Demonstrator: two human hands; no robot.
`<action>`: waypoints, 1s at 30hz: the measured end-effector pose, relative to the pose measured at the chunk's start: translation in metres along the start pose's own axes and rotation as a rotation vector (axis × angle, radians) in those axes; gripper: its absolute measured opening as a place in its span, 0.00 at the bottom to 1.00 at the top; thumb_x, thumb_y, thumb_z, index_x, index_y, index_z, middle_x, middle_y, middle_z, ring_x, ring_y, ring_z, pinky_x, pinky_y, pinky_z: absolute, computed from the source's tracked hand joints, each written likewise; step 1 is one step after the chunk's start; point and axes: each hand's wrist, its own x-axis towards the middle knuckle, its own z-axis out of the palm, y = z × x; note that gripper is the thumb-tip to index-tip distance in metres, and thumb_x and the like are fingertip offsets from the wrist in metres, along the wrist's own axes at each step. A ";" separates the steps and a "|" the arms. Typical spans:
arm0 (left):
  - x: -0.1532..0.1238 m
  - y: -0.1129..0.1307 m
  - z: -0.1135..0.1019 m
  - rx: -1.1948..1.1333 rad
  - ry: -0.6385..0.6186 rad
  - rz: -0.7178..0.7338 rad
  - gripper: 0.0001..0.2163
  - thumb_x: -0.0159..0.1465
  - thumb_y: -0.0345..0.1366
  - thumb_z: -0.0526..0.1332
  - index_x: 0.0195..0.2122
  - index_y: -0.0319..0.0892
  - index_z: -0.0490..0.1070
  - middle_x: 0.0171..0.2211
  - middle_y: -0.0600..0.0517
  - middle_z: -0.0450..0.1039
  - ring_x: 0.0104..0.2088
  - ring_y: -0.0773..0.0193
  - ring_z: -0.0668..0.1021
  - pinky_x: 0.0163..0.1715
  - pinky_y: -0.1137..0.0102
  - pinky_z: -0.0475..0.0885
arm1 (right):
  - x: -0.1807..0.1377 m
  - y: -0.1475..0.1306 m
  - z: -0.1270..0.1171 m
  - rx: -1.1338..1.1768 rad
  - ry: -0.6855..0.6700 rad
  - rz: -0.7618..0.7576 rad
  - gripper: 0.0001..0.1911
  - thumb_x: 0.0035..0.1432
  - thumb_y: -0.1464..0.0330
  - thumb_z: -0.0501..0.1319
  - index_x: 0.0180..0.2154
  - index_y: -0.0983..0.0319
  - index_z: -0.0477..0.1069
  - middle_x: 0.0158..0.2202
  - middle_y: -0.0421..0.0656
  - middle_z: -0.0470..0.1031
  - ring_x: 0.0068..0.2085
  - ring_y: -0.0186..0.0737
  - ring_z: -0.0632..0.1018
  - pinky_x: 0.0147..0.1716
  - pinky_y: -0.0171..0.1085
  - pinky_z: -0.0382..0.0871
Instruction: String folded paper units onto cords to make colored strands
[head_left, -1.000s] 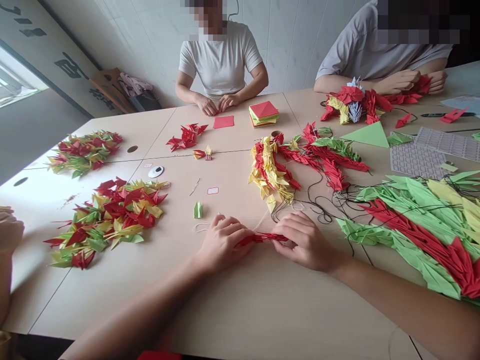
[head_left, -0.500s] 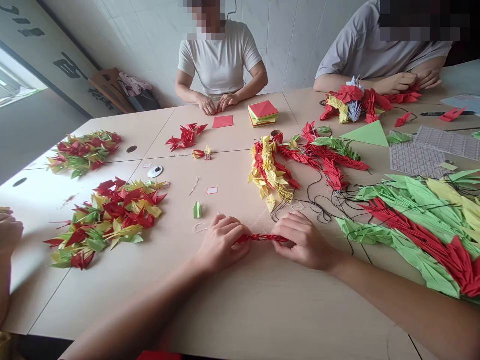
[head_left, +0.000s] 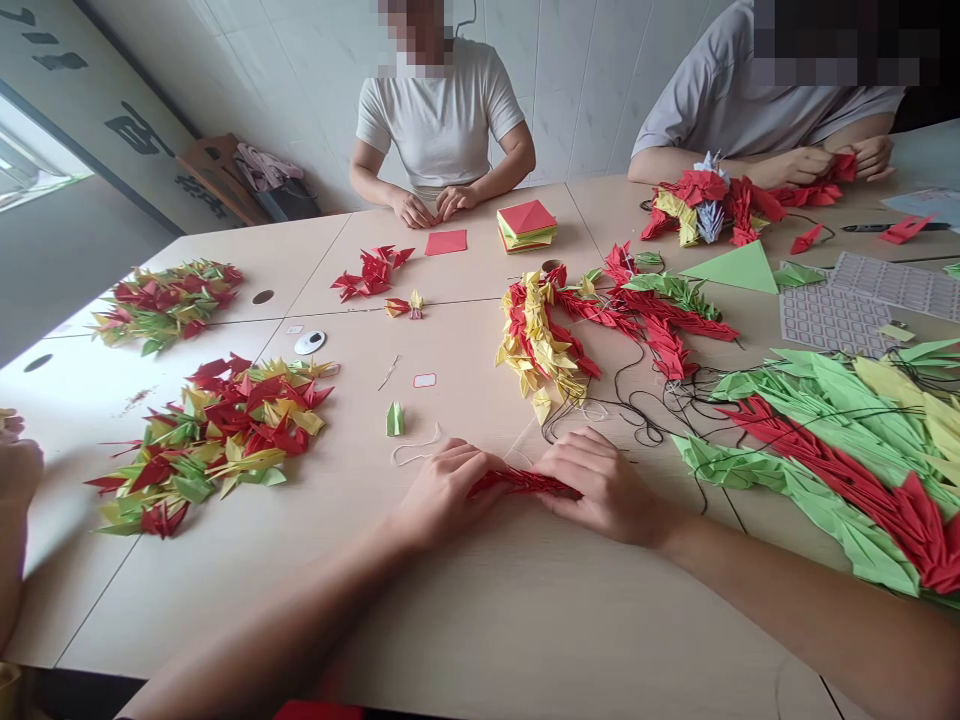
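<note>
Between my two hands lies a short strand of folded red paper pieces (head_left: 527, 482), held just over the near part of the table. My left hand (head_left: 454, 490) is closed on its left end, and my right hand (head_left: 596, 485) grips the right end. Fingers cover both ends of the strand. A thin white thread (head_left: 415, 445) trails on the table by my left hand. Beyond my left hand stands a small green folded piece (head_left: 394, 419). A string of yellow and red folded paper (head_left: 541, 340) lies beyond my right hand.
Piles of folded pieces (head_left: 217, 440) spread to the left. Green and red strands (head_left: 840, 470) with black cords (head_left: 645, 425) fill the right side. Across the table (head_left: 480, 620), one person (head_left: 442, 120) sits by stacked paper squares (head_left: 526, 228); another person (head_left: 697, 110) handles red paper.
My hands have tilted the red strand, and more of it shows between them. More white thread shows by my left hand. The person at the right has lifted a red piece.
</note>
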 end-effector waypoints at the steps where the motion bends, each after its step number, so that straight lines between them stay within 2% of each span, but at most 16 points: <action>1: 0.000 0.000 0.000 -0.005 0.003 0.001 0.02 0.66 0.33 0.59 0.36 0.41 0.69 0.27 0.54 0.77 0.25 0.69 0.75 0.33 0.71 0.70 | 0.000 0.000 0.000 -0.004 -0.010 -0.001 0.06 0.63 0.67 0.59 0.41 0.62 0.71 0.34 0.42 0.76 0.37 0.39 0.71 0.40 0.40 0.61; 6: 0.000 -0.003 -0.002 -0.039 -0.003 0.004 0.03 0.65 0.35 0.60 0.37 0.41 0.71 0.27 0.54 0.77 0.26 0.69 0.76 0.33 0.72 0.71 | 0.000 0.000 -0.001 -0.029 -0.026 0.017 0.06 0.63 0.69 0.58 0.41 0.62 0.72 0.34 0.42 0.76 0.37 0.39 0.71 0.39 0.40 0.60; 11: 0.002 -0.001 -0.002 -0.103 0.042 0.019 0.03 0.63 0.33 0.64 0.37 0.42 0.73 0.31 0.53 0.80 0.28 0.69 0.78 0.34 0.72 0.72 | 0.000 0.000 -0.001 -0.042 -0.020 0.056 0.05 0.61 0.71 0.58 0.38 0.61 0.72 0.32 0.41 0.76 0.36 0.38 0.72 0.39 0.39 0.60; 20: 0.003 0.003 -0.004 -0.089 0.096 -0.080 0.02 0.61 0.33 0.65 0.33 0.42 0.74 0.26 0.54 0.78 0.24 0.69 0.76 0.29 0.73 0.71 | 0.002 -0.002 -0.001 -0.054 0.015 0.057 0.05 0.60 0.72 0.58 0.37 0.61 0.72 0.31 0.41 0.76 0.35 0.38 0.72 0.38 0.39 0.60; 25: 0.004 0.005 -0.007 -0.111 0.072 -0.105 0.03 0.62 0.34 0.63 0.33 0.41 0.74 0.28 0.53 0.79 0.26 0.69 0.77 0.30 0.74 0.72 | 0.002 -0.002 -0.002 -0.047 0.025 0.079 0.05 0.60 0.72 0.57 0.36 0.62 0.72 0.29 0.40 0.74 0.34 0.38 0.71 0.37 0.38 0.59; 30: 0.003 0.005 -0.005 -0.116 0.047 -0.142 0.03 0.62 0.34 0.63 0.33 0.41 0.74 0.27 0.53 0.79 0.26 0.68 0.78 0.29 0.73 0.72 | 0.002 -0.002 -0.001 -0.049 -0.032 0.087 0.05 0.59 0.71 0.59 0.39 0.61 0.72 0.32 0.41 0.76 0.37 0.39 0.72 0.39 0.39 0.60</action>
